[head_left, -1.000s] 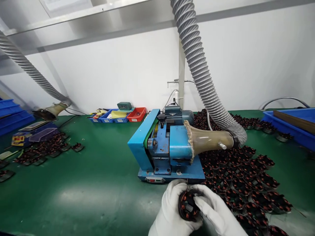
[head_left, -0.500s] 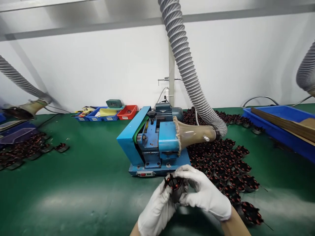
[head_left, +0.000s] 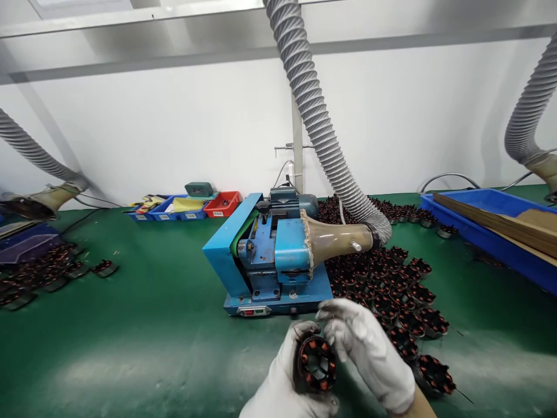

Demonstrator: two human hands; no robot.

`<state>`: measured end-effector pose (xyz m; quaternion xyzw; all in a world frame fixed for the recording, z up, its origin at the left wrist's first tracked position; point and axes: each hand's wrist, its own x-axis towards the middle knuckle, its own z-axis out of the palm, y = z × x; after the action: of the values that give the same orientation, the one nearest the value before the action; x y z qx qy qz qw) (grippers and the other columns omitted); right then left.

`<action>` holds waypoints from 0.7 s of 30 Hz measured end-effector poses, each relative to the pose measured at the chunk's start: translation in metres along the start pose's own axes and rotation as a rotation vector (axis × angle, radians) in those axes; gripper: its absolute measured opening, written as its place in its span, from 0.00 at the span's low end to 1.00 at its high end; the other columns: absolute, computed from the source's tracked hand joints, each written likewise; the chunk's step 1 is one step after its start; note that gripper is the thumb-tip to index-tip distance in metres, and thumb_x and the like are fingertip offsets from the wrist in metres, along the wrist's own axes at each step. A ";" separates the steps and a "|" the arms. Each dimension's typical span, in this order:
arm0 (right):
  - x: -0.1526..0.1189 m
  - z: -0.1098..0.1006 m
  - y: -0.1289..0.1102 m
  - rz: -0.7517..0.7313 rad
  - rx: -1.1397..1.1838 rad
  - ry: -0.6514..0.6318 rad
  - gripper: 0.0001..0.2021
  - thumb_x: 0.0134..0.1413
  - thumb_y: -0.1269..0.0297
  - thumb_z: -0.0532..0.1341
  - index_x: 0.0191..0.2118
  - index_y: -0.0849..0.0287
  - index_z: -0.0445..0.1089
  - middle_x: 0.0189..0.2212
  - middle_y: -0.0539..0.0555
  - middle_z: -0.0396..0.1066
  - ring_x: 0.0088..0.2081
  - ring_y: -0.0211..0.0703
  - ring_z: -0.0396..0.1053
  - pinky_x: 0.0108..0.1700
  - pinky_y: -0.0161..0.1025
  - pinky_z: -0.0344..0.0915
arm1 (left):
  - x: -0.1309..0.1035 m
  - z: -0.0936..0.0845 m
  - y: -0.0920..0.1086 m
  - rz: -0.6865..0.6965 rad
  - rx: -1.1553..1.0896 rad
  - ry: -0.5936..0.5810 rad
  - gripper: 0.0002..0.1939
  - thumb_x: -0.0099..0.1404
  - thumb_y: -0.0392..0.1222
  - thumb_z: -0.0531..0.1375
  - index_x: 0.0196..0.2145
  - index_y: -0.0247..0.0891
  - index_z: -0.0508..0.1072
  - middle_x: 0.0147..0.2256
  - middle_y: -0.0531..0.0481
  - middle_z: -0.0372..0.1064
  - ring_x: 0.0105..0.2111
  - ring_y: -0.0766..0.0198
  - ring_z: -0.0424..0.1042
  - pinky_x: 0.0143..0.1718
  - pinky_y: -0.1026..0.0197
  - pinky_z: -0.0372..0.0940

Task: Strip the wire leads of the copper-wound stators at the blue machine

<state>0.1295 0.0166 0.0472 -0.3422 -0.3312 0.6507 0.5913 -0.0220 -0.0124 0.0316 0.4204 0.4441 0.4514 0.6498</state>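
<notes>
My left hand [head_left: 282, 380], in a white glove, grips a motor stator [head_left: 317, 364], a dark ring with copper windings round its inside. Its open centre faces me. Just right of it is my gloved right hand [head_left: 365, 348], thumb and fingers drawn together by the stator's upper edge. Whatever the right fingertips pinch is too small or blurred to make out. Behind both hands stands a blue belt grinding machine [head_left: 261, 261] with red and green buttons on its base.
Many more stators [head_left: 398, 290] crowd the green bench right of the machine; another group [head_left: 39, 270] lies far left. A grey hose [head_left: 322, 122] descends to the machine's nozzle [head_left: 339, 239]. A blue tray [head_left: 491, 203] holds cardboard at right; small bins [head_left: 221, 204] line the back.
The stator has turned so that its open face points toward me. My right hand has come off the stator's side and drawn its fingers together. The camera view has shifted slightly.
</notes>
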 end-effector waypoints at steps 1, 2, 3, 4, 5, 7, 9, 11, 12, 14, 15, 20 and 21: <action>-0.002 0.005 0.002 0.006 -0.053 -0.028 0.15 0.38 0.59 0.71 0.34 0.60 0.77 0.30 0.56 0.77 0.28 0.39 0.71 0.26 0.30 0.68 | -0.001 0.002 0.002 0.054 0.032 0.002 0.33 0.35 0.25 0.62 0.42 0.45 0.71 0.37 0.50 0.71 0.33 0.61 0.71 0.33 0.63 0.65; -0.002 0.010 0.004 0.001 -0.096 -0.036 0.12 0.38 0.61 0.71 0.31 0.61 0.78 0.29 0.56 0.77 0.30 0.41 0.72 0.30 0.33 0.69 | -0.002 0.004 0.004 0.123 0.055 0.002 0.31 0.36 0.25 0.62 0.40 0.45 0.72 0.40 0.51 0.69 0.38 0.61 0.70 0.37 0.63 0.65; 0.000 0.013 0.005 -0.010 -0.120 -0.019 0.08 0.38 0.64 0.71 0.28 0.61 0.78 0.26 0.55 0.77 0.29 0.41 0.72 0.32 0.34 0.69 | -0.002 0.006 0.005 0.192 0.061 0.001 0.29 0.36 0.25 0.62 0.38 0.45 0.73 0.41 0.51 0.68 0.41 0.60 0.68 0.41 0.63 0.64; 0.003 0.015 0.006 -0.021 -0.120 0.012 0.06 0.38 0.66 0.71 0.25 0.62 0.77 0.23 0.54 0.75 0.25 0.39 0.71 0.29 0.33 0.69 | -0.002 0.008 0.006 0.243 0.052 0.008 0.27 0.36 0.26 0.63 0.37 0.45 0.74 0.41 0.51 0.66 0.43 0.59 0.67 0.43 0.63 0.63; 0.009 0.014 0.005 -0.029 -0.101 0.042 0.06 0.39 0.66 0.70 0.23 0.63 0.77 0.19 0.52 0.73 0.21 0.36 0.68 0.23 0.31 0.66 | -0.002 0.009 0.007 0.265 0.040 0.012 0.26 0.36 0.27 0.64 0.36 0.45 0.74 0.40 0.51 0.65 0.42 0.60 0.67 0.43 0.63 0.63; 0.021 0.006 0.001 -0.055 -0.038 0.093 0.08 0.40 0.61 0.69 0.25 0.61 0.76 0.17 0.49 0.70 0.16 0.31 0.61 0.15 0.27 0.58 | -0.001 0.008 0.007 0.256 0.037 0.027 0.26 0.35 0.27 0.65 0.35 0.45 0.74 0.38 0.53 0.64 0.37 0.62 0.67 0.38 0.65 0.63; 0.031 -0.004 -0.004 -0.121 0.021 0.140 0.10 0.41 0.56 0.68 0.28 0.55 0.75 0.20 0.46 0.70 0.18 0.30 0.61 0.16 0.25 0.58 | 0.001 0.004 0.004 0.266 0.093 0.091 0.28 0.32 0.25 0.65 0.35 0.45 0.73 0.38 0.54 0.63 0.36 0.64 0.65 0.37 0.67 0.63; 0.034 -0.010 -0.003 -0.169 0.050 0.164 0.10 0.42 0.53 0.67 0.30 0.52 0.74 0.24 0.46 0.73 0.23 0.32 0.66 0.23 0.27 0.65 | 0.007 0.000 -0.001 0.302 0.163 0.185 0.31 0.32 0.23 0.64 0.36 0.46 0.73 0.40 0.55 0.64 0.41 0.62 0.65 0.42 0.66 0.61; 0.032 -0.010 0.001 -0.152 0.036 0.144 0.10 0.43 0.54 0.67 0.31 0.53 0.75 0.27 0.48 0.74 0.27 0.34 0.69 0.28 0.30 0.68 | 0.011 -0.002 -0.005 0.310 0.189 0.209 0.31 0.33 0.23 0.64 0.38 0.46 0.72 0.41 0.54 0.65 0.43 0.60 0.65 0.46 0.64 0.61; 0.026 -0.004 0.014 -0.104 -0.089 0.033 0.15 0.41 0.57 0.69 0.36 0.58 0.75 0.32 0.55 0.77 0.35 0.44 0.73 0.39 0.39 0.70 | 0.022 -0.004 -0.015 0.301 0.212 0.258 0.31 0.36 0.25 0.63 0.41 0.45 0.71 0.44 0.51 0.67 0.46 0.57 0.66 0.50 0.60 0.59; 0.024 0.001 0.022 -0.108 -0.205 -0.024 0.18 0.38 0.58 0.70 0.39 0.59 0.75 0.35 0.58 0.77 0.38 0.49 0.73 0.44 0.43 0.69 | 0.029 -0.004 -0.020 0.290 0.214 0.294 0.29 0.39 0.27 0.63 0.41 0.43 0.71 0.45 0.49 0.69 0.47 0.56 0.67 0.51 0.57 0.59; 0.034 0.024 0.048 -0.242 -0.728 0.036 0.20 0.36 0.65 0.70 0.41 0.59 0.72 0.40 0.58 0.75 0.43 0.53 0.72 0.48 0.48 0.66 | 0.061 -0.001 -0.034 0.234 0.179 0.461 0.18 0.55 0.36 0.55 0.45 0.37 0.66 0.41 0.40 0.74 0.41 0.55 0.73 0.47 0.51 0.64; 0.040 0.026 0.050 -0.240 -0.757 0.052 0.18 0.38 0.66 0.69 0.40 0.59 0.72 0.39 0.58 0.75 0.42 0.52 0.72 0.47 0.47 0.67 | 0.067 -0.001 -0.033 0.235 0.175 0.457 0.19 0.55 0.35 0.54 0.46 0.36 0.65 0.41 0.40 0.74 0.40 0.55 0.73 0.46 0.51 0.65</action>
<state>0.0779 0.0516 0.0182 -0.5112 -0.5704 0.3999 0.5033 -0.0032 0.0440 -0.0129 0.4107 0.5650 0.5667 0.4369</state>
